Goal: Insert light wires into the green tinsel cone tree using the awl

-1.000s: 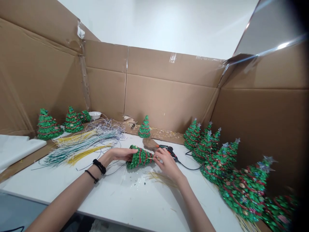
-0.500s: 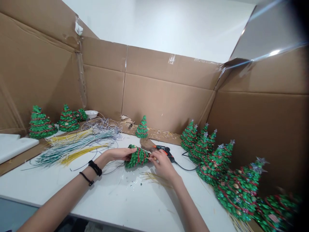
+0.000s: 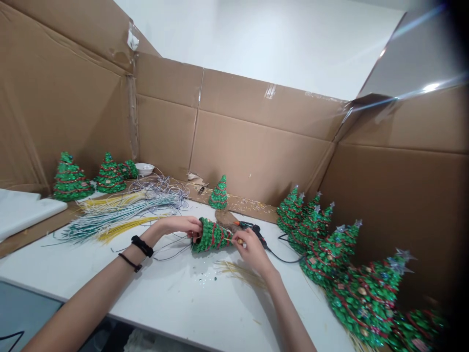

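Observation:
A small green Christmas tree (image 3: 209, 235) with red garland lies on its side above the white table, its tip to the right. My left hand (image 3: 186, 226) is closed on the rim of its wide base, with some fingers at the hollow underside. At the tip end, my right hand (image 3: 253, 248) pinches a thin, pale yellow stick-like piece with a rounded tan end, pointed at the tree; its exact kind is unclear. Thin wires (image 3: 172, 254) trail left from the base. Below my right hand lies a bundle of pale yellow wires (image 3: 242, 274).
A black and orange glue gun (image 3: 252, 229) with a cord rests behind my right hand. Starred trees (image 3: 366, 293) line the right side. Another tree (image 3: 219, 193) stands at the back. Green, white and yellow wire bundles (image 3: 124, 215) lie left. Cardboard walls (image 3: 256, 142) enclose the table.
My left hand has shifted from the tree's side to its base rim. My right hand stays by the tip, slightly farther right. The camera view has shifted a little.

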Available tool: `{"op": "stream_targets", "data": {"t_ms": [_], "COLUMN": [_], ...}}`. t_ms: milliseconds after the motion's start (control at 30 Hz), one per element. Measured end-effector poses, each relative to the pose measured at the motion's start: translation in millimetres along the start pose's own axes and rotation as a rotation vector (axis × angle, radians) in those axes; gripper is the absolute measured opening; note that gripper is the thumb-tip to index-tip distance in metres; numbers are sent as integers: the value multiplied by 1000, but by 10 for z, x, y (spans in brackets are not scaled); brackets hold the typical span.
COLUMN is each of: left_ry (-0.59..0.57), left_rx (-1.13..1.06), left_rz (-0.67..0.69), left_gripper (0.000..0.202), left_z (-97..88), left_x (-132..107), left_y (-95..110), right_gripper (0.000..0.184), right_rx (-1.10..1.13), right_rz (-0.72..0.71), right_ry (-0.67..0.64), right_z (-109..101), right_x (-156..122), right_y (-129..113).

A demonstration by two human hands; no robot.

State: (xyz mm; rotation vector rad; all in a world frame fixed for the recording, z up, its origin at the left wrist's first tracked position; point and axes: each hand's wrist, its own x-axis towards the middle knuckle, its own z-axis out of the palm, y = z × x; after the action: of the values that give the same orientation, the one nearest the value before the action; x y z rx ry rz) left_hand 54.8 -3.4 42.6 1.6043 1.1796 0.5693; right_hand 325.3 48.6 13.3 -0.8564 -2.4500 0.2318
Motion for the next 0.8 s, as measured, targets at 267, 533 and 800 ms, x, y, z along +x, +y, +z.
{"op": "stream_targets", "data": {"t_ms": [267,533,800], "left_ry": [27,-16,28], "left_rx": [276,213,343], "left_rz": [75,77,98], "left_gripper": [11,10,12], "left_z": [31,-42,45], "left_x": [81,140,211], "left_y": [3,-159,-198], "right_gripper": [14,10,16], "right_rx": [-57,57,33], "right_rz": [6,52,45], "right_ry": [36,6,-19], "right_z": [96,-129,8], "right_x": [13,-42,-8], "right_y": [-122,112,20]}}
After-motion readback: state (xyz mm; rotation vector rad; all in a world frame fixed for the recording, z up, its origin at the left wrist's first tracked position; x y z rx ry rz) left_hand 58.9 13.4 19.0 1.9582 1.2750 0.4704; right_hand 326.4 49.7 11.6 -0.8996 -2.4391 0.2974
